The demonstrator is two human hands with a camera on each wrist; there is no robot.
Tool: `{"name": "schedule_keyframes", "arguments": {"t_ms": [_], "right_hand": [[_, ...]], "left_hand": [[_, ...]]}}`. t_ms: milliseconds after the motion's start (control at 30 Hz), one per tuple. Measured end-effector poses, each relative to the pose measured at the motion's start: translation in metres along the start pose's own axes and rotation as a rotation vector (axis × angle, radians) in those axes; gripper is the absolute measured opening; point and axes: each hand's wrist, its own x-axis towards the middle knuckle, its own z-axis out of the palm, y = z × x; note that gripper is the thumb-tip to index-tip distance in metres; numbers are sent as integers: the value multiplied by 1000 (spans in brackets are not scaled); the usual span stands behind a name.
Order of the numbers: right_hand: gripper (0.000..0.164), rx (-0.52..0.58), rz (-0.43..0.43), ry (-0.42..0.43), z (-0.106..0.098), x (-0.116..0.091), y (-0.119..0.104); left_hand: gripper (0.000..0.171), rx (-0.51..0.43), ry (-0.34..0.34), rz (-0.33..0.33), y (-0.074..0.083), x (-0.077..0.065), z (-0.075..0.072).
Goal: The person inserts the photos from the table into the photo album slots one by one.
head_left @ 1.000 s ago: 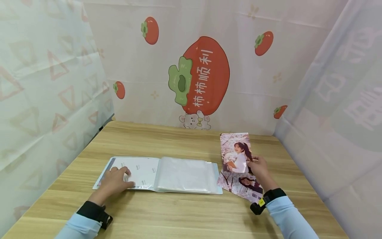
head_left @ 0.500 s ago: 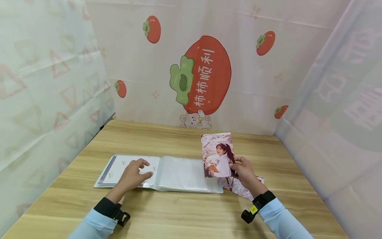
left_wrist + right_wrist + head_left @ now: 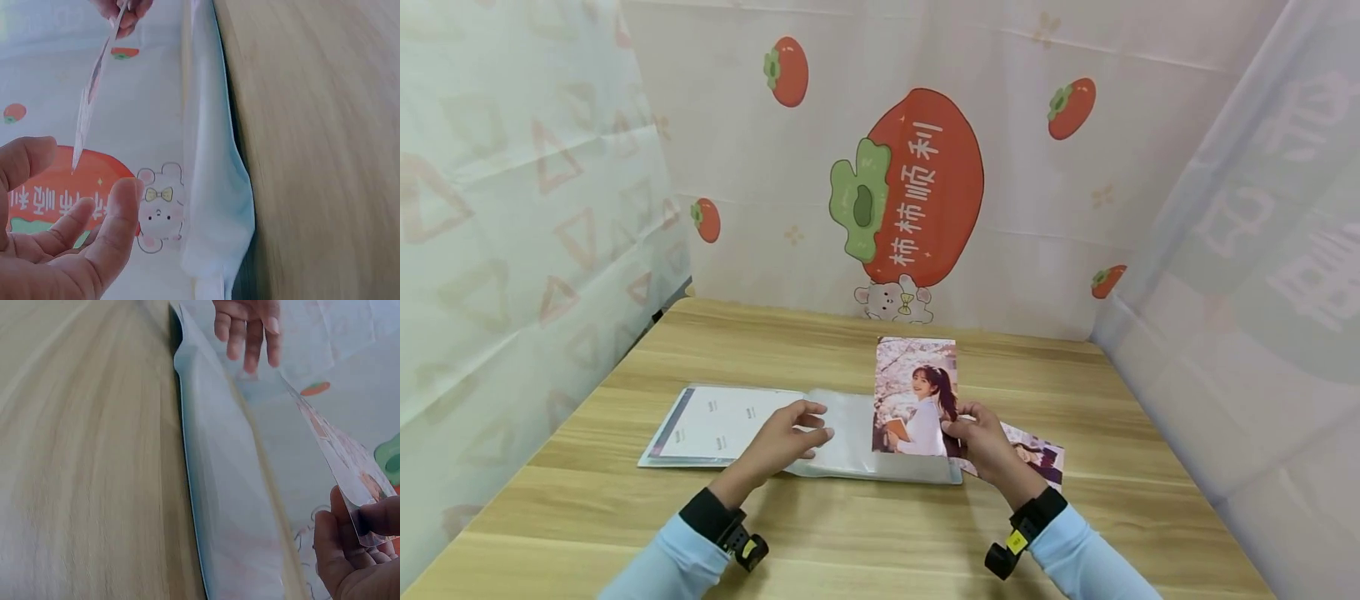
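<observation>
My right hand (image 3: 988, 446) pinches a photo print (image 3: 910, 392) by its right edge, thumb in front. The print shows a person with a ponytail among pink blossoms, and it is raised over the right page of an open photo album (image 3: 846, 433). Seen edge-on in the left wrist view, the print (image 3: 90, 103) slants toward my left hand (image 3: 69, 250). That left hand (image 3: 784, 437) hovers above the album's middle fold, fingers apart and gently bent, holding nothing. The right wrist view shows a gap between the print (image 3: 337, 450) and the left fingertips (image 3: 251, 359).
A second photo print (image 3: 1037, 450) lies on the wooden table (image 3: 865, 533) right of the album, partly covered by my right hand. The album's left page (image 3: 730, 421) holds a white sheet. Behind the table hangs a persimmon-patterned cloth (image 3: 1022, 208), with more cloth at both sides.
The right hand has lifted the ponytail print from over the other photo and carried it left above the album. My left hand has left the album's left page and moved right.
</observation>
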Motion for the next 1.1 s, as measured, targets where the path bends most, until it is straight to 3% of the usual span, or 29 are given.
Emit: {"name": "schedule_keyframes", "arguments": {"t_ms": [200,400,667,1100], "right_hand": [[25,23,31,-81,13,-5,2],[24,46,39,-156,26,-9,8],[23,31,50,-169,34,-10,13],[26,39,66,-178,35,-10,16]], "left_hand": [[59,-125,-83,-35,6,3,11],[65,-214,-95,-44,6,5,22],[64,-235,-76,-7,5,4,29],[62,-247,-48,-34,2,4,28]]}}
